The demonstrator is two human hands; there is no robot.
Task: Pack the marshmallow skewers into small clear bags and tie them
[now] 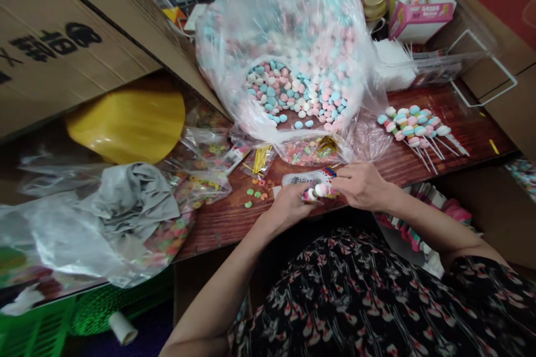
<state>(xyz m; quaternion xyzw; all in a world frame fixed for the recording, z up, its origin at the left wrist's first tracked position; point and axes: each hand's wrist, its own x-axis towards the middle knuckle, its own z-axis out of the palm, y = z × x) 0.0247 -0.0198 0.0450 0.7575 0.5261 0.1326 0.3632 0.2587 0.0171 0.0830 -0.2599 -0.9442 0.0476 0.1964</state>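
My left hand (288,205) is closed around a candy stick (315,192) with pink and white pieces on it, at the table's near edge. My right hand (360,184) pinches a small printed wrapper bag (307,178) beside that stick. Both hands meet over the wooden table (226,217). Just behind them a large clear plastic bag (293,50) lies open, full of pink, white and blue candies. To the right lies a row of finished candy sticks (414,125).
Small bags of coloured ring candy (310,150) and gold twist ties (260,159) lie behind my hands. Loose candies (256,192) dot the table. A cardboard box (62,39), a yellow lid (129,120) and crumpled plastic (104,217) crowd the left. A pink carton (419,8) stands far right.
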